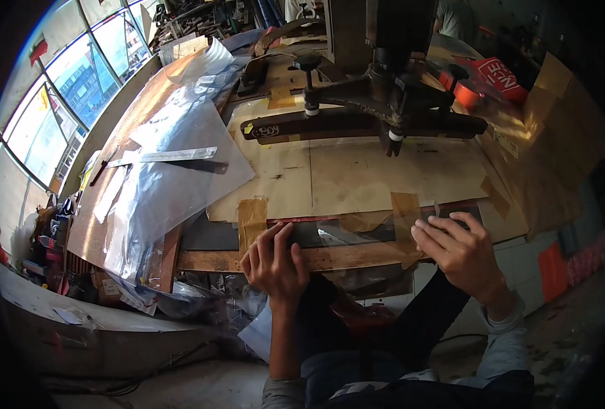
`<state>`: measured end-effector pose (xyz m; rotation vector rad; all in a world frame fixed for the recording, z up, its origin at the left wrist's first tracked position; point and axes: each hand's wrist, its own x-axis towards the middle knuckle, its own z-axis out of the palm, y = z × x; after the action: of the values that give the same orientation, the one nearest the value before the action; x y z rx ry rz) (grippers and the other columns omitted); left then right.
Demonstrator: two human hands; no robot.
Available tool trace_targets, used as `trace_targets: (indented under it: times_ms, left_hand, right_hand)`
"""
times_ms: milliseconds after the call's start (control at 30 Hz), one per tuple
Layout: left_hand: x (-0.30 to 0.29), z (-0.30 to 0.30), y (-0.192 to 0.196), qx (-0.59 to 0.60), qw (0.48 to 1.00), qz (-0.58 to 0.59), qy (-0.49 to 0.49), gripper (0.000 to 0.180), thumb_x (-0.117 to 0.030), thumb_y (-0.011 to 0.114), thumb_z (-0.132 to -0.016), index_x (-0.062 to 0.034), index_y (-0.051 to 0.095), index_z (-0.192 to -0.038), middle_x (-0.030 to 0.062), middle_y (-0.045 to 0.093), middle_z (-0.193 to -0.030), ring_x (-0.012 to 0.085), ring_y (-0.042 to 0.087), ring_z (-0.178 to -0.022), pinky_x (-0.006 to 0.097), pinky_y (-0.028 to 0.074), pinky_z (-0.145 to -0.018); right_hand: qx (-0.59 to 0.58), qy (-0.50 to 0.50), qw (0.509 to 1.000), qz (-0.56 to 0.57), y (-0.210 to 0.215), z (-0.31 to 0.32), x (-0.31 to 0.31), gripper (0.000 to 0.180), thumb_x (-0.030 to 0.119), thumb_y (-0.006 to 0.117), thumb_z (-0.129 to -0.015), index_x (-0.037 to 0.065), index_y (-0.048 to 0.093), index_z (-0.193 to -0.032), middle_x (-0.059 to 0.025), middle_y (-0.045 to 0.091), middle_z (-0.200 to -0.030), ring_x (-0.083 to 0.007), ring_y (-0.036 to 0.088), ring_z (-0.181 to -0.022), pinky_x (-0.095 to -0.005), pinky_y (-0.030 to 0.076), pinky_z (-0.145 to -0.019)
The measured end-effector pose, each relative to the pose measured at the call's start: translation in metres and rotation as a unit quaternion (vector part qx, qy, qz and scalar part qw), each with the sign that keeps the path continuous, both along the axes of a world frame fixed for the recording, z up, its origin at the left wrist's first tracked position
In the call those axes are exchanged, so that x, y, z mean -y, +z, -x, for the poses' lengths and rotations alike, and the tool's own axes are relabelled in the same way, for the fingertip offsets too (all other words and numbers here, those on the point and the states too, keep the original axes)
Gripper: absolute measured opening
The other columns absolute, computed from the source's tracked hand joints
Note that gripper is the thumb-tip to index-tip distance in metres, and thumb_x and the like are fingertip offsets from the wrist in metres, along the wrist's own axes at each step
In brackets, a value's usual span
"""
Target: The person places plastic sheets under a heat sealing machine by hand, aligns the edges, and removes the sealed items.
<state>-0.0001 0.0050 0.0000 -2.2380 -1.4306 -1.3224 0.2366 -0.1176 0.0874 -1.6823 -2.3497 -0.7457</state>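
Bent to close work at the front of a cluttered counter (200, 260), apparently settling or checking the taped edge of a beige board (364, 174). Found lying flat directly ahead, beneath a dark metal bar (357, 127), with the left tape strip (252, 221) and right tape strip (405, 218) running over its near edge. Calling next, by the look of it, for light, even contact along that edge, without dragging the board or wrinkling the tape.

Holding the left hand (276, 269) upright from the wrist, back toward the camera, with fingers loosely bent and slightly spread, thumb apart, tips just beside the left tape strip and perhaps touching the dark strip (304, 236) there. Holding the right hand (463, 253) farther out, angled inward from a grey sleeve (506, 341), fingers curled and bunched near the right tape strip. Showing a small pale sliver (436, 209) just above those fingers; impossible to tell at this angle whether pinched or merely behind.
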Motion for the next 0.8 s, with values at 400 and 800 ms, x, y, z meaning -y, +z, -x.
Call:
trace_targets:
  times_ms: [400,800]
  left_hand:
    - [0.005,0.000,0.000,-0.013,1.000,0.020,0.000,0.028,-0.027,0.050,-0.083,-0.0139,0.066,-0.102,0.0015,0.063,-0.103,0.0215,0.059,-0.091,0.034,0.038,-0.085]
    - [0.005,0.001,0.009,-0.035,0.998,0.056,-0.023,0.025,-0.023,0.055,-0.084,-0.0137,0.065,-0.104,0.0029,0.062,-0.106,0.0227,0.057,-0.099,0.037,0.039,-0.087]
  right_hand:
    - [-0.069,-0.035,0.997,-0.022,0.015,0.005,0.030,0.022,0.018,0.067,-0.077,0.007,0.069,-0.096,-0.0027,0.070,-0.096,-0.0173,0.065,-0.092,-0.0368,0.048,-0.081]
    - [-0.079,0.050,0.993,0.069,0.015,0.005,0.057,0.041,0.043,0.064,-0.082,0.008,0.067,-0.103,-0.0067,0.069,-0.096,-0.0162,0.066,-0.085,-0.0349,0.052,-0.074]
